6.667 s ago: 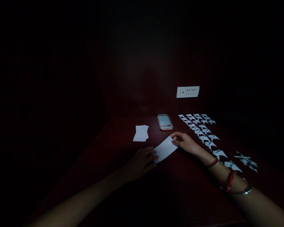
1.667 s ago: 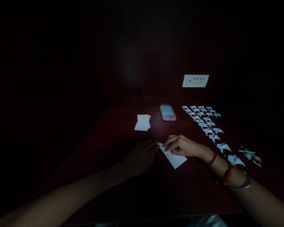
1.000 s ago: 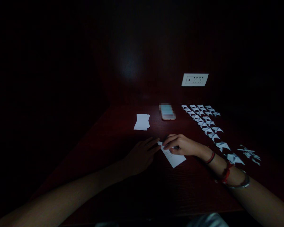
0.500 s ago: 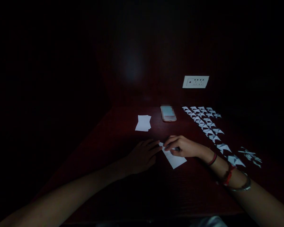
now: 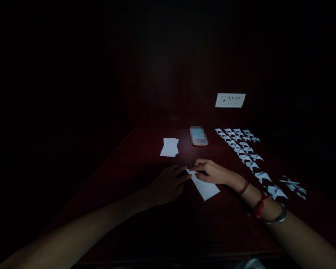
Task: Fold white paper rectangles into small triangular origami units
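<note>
A white slip of paper (image 5: 205, 188) lies on the dark red table (image 5: 145, 164) in dim light. My right hand (image 5: 211, 172) rests on its upper end, fingers curled and pressing the paper down. My left hand (image 5: 168, 184) lies beside it on the left, its fingertips touching the slip's top corner, fingers together and bent. Bracelets and red threads circle my right wrist.
A small stack of white slips (image 5: 169, 147) lies further back, with a phone (image 5: 198, 136) to its right. Several folded paper pieces (image 5: 245, 151) run in rows along the right side, with a separate cluster (image 5: 292, 186) at the far right. A white wall socket (image 5: 230, 100) is behind.
Over the last seconds the slip was turned from slanting up-right to slanting down-right. In the last half second my right hand slid slightly left along its top edge; the left hand stayed put.
</note>
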Motion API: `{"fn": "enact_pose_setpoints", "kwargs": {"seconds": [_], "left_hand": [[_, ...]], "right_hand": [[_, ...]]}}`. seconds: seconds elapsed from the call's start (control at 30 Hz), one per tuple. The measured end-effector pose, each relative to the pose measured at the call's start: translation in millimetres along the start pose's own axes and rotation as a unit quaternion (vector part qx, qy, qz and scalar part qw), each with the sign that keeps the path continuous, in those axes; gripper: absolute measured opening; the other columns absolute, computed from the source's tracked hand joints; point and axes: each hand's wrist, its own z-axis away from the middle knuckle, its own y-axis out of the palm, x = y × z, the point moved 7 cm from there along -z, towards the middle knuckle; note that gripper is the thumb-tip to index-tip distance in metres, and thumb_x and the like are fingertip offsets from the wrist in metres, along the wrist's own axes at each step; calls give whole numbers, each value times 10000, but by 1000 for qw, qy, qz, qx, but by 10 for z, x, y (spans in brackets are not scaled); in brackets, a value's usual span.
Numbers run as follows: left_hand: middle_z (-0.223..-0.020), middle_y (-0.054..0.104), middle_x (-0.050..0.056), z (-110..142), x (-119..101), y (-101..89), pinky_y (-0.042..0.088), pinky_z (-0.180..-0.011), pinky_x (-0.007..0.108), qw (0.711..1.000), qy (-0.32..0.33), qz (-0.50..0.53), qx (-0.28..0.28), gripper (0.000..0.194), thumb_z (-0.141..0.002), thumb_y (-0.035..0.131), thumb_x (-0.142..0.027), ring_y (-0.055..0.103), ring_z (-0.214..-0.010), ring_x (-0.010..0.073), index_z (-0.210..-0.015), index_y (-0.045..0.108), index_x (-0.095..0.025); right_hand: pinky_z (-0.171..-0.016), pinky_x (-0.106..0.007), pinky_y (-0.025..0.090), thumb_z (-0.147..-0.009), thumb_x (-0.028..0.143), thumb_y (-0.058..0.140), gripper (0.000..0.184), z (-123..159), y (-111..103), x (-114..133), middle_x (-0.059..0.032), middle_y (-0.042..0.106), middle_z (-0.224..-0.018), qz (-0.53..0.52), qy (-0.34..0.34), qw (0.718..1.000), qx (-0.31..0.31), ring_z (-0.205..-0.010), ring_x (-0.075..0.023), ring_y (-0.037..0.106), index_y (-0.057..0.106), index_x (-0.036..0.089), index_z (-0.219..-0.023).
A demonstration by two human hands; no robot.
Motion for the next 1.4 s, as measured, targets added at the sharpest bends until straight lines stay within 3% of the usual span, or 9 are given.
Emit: {"fn": "enact_pose_setpoints", "kwargs": {"seconds": [0.53,0.87,1.13,1.4], "left_hand": [[-1290,293,43,-8,-1,4,276,-896,440,1000,4,-12,-10,417,-788,386,-243,282,-1138,250,-1204,354,-246],[-1272,318,40,-17,-25,-50,280,-892,430,1000,5,-12,-8,418,-782,391,-246,310,-1115,247,-1199,361,-245],[-1269,322,37,-20,-39,-76,290,-889,426,1000,2,-9,6,417,-785,388,-246,315,-1110,242,-1201,356,-248],[-1272,314,35,-14,-27,-36,276,-903,416,1000,7,-12,-2,412,-791,377,-240,304,-1117,240,-1202,350,-243]], "right_hand": [[-650,-239,392,-740,169,455,308,-38,20,64,-49,505,-849,59,24,998,19,-736,-131,511,544,164,-1035],[-575,-215,363,-732,167,457,211,11,-97,93,-24,536,-723,84,36,995,25,-668,-115,520,627,178,-856],[-567,-222,340,-732,165,445,192,123,-159,119,-27,553,-730,100,47,992,55,-658,-116,513,635,176,-754],[-515,-215,308,-709,164,446,190,244,-204,81,-23,599,-659,120,96,979,132,-567,-99,509,626,167,-649]]}}
